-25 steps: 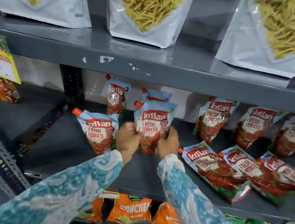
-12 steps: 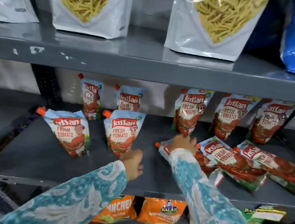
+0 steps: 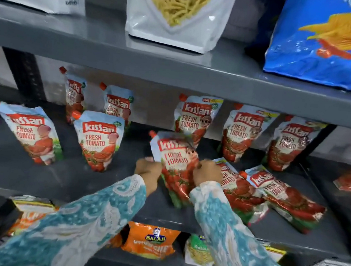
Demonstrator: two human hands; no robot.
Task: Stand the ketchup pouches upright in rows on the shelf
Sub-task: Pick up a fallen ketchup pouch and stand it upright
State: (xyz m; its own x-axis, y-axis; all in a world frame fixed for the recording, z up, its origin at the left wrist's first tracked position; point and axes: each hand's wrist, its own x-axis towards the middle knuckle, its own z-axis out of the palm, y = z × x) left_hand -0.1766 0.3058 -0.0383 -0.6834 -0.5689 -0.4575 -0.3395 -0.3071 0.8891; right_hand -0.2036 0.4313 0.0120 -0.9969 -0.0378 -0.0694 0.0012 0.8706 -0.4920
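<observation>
On the grey middle shelf [image 3: 21, 171], my left hand [image 3: 148, 168] and my right hand [image 3: 207, 173] grip the two sides of one ketchup pouch [image 3: 175, 157], which is raised and tilted back, spout at upper left. Two pouches [image 3: 33, 133] [image 3: 98, 140] stand upright in the front row to the left. Behind them stand two more [image 3: 75, 98] [image 3: 118, 106]. Three pouches [image 3: 196, 117] [image 3: 244, 132] [image 3: 293, 140] lean upright at the back right. Two pouches [image 3: 240, 191] [image 3: 286, 195] lie flat to the right of my hands.
The upper shelf board [image 3: 177, 75] overhangs the pouches and carries white noodle-snack bags [image 3: 176, 11] and a blue chip bag [image 3: 329, 41]. Orange and green snack packs [image 3: 150, 240] fill the shelf below. A dark upright post [image 3: 24, 74] stands at the back left.
My left hand let go of the upright pouch and both hands moved right. My right hand reached a flat pouch, and now both hands hold it lifted off the shelf. The view shifted right.
</observation>
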